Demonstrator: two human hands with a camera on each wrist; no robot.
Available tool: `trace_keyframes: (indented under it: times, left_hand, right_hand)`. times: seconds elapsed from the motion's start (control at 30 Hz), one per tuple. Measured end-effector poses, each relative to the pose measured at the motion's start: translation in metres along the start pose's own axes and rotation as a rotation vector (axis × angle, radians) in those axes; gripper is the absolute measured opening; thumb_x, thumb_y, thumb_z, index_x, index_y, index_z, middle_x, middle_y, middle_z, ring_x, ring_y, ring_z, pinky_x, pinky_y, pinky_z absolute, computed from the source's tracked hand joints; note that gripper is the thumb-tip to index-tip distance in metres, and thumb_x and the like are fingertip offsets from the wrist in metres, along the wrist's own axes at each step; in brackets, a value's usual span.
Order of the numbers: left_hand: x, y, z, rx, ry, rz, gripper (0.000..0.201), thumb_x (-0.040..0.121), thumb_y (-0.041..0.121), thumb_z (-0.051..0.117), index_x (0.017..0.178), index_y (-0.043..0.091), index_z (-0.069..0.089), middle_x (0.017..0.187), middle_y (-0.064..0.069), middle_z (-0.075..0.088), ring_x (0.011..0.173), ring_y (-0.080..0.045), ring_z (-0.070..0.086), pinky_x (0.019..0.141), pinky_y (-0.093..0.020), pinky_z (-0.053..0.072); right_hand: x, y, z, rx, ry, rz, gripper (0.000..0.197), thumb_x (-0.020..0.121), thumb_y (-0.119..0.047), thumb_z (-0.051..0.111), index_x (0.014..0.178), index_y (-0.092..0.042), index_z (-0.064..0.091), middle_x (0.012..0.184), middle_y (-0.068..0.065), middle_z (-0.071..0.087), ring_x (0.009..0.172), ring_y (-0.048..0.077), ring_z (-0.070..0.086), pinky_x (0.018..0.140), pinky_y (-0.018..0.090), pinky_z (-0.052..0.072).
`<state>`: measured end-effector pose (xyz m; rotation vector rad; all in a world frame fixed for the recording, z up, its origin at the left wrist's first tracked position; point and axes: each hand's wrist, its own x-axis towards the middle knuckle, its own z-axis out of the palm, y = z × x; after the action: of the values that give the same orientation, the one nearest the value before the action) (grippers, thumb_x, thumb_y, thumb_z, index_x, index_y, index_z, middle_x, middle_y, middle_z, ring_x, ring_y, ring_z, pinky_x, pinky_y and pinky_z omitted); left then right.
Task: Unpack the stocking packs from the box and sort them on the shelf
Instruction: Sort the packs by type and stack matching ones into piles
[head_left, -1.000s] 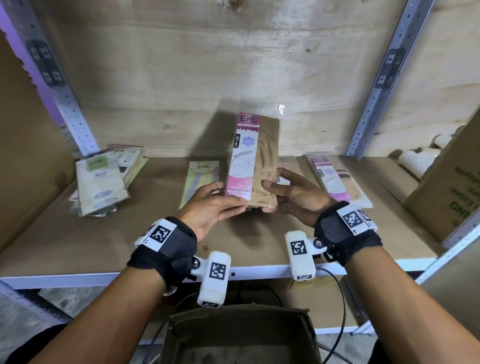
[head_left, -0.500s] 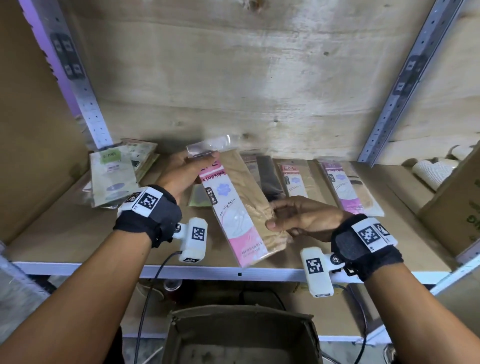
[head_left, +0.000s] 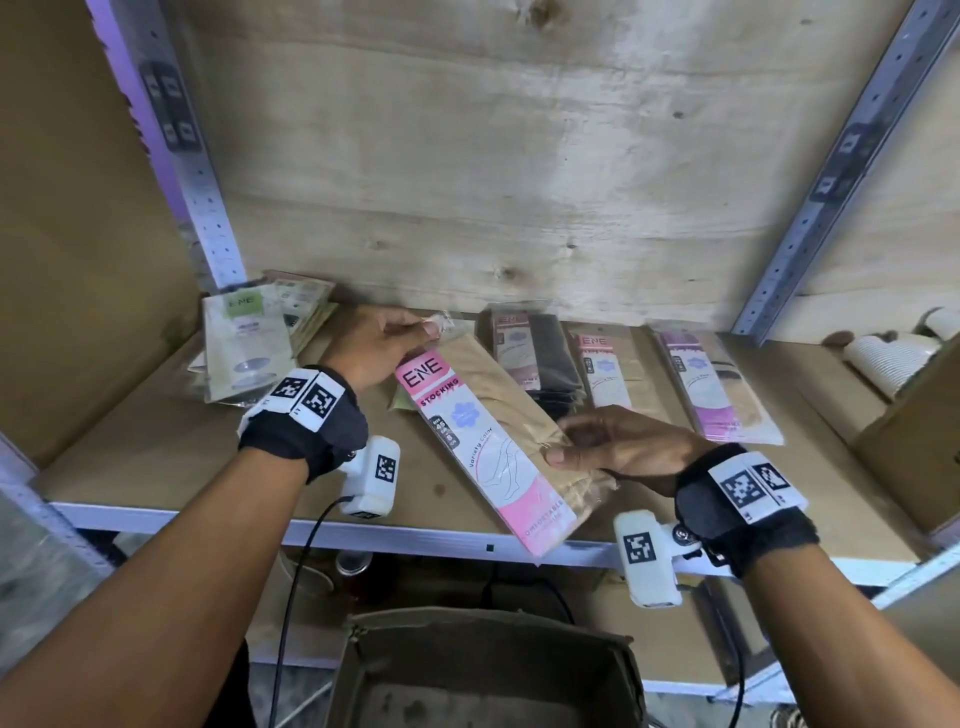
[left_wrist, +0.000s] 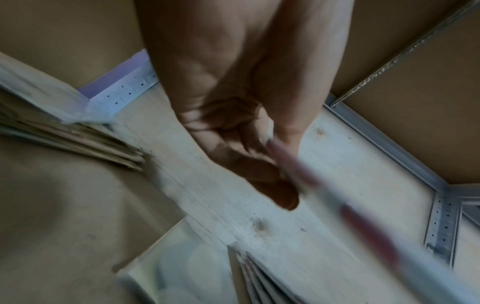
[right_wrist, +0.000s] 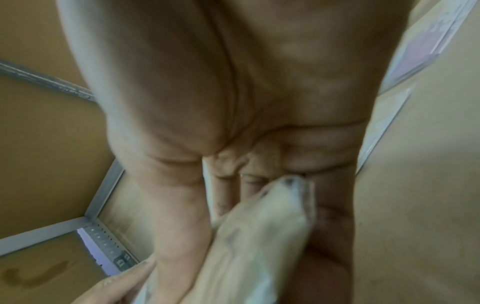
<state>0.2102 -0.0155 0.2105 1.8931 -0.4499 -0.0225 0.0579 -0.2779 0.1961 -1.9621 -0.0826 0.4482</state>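
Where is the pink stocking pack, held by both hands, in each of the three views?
Head: pink stocking pack at centre, diagonal.
Left wrist: blurred pink streak, lower right, from the left hand.
Right wrist: beige end, bottom centre, in the right hand.
Shared landmark: perforated metal post.

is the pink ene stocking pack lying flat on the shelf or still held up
Held, tilted over the shelf: the left hand pinches the pink ENE stocking pack at its top, the right hand grips its side.
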Motion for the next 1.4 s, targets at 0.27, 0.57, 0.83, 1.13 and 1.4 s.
trace_keyframes:
  times: [0.27,0.57,0.83,1.13,1.4]
  left_hand:
    - [-0.007,0.001,-0.001,0.234,-0.037,0.108,0.055,0.098,0.051,0.048,0.059,0.013,0.054,0.054,-0.001,0.051,0.044,-0.008,0.040,0.050,-0.018,0.035]
    - [-0.010,0.008,0.009,-0.195,-0.109,-0.153,0.048,0.095,0.049,0.055,0.057,0.021,0.048,0.043,0.004,0.045,0.036,-0.012,0.041,0.040,-0.017,0.029]
    - [-0.010,0.018,0.020,-0.366,-0.072,-0.266,0.067,0.090,0.074,0.035,0.092,0.015,0.066,0.073,-0.005,0.073,0.052,-0.014,0.062,0.052,-0.023,0.047]
    - [-0.037,0.070,0.103,-0.265,-0.558,-0.216,0.037,0.093,0.026,0.067,0.123,0.007,0.061,0.108,-0.021,0.071,0.076,-0.027,0.074,0.070,-0.030,0.062]
    - [0.003,0.100,0.151,-0.072,-0.448,-0.239,0.031,0.090,0.001,0.067,0.119,-0.005,0.058,0.111,-0.021,0.068,0.067,-0.014,0.066,0.060,-0.019,0.058]
  right_hand:
    - [-0.005,0.008,-0.005,0.034,-0.021,0.038,0.035,0.085,-0.010,0.071,0.119,-0.004,0.066,0.114,0.012,0.072,0.107,0.026,0.068,0.088,0.027,0.055]
    - [-0.015,0.010,-0.012,0.099,0.046,0.036,0.031,0.087,-0.012,0.070,0.118,-0.011,0.068,0.105,0.007,0.074,0.080,0.008,0.065,0.056,0.018,0.045]
    - [-0.032,0.032,-0.032,0.260,0.222,0.021,0.039,0.077,-0.012,0.076,0.115,-0.007,0.069,0.111,0.010,0.073,0.099,0.017,0.069,0.084,0.020,0.054]
    - [-0.033,0.016,-0.047,0.620,0.544,-0.068,0.047,0.088,-0.002,0.066,0.131,0.010,0.052,0.132,0.029,0.057,0.127,0.045,0.050,0.112,0.055,0.033]
    - [-0.023,0.018,-0.082,0.603,0.732,0.004,0.057,0.075,-0.015,0.082,0.123,0.006,0.061,0.125,0.027,0.062,0.096,0.033,0.057,0.102,0.053,0.047]
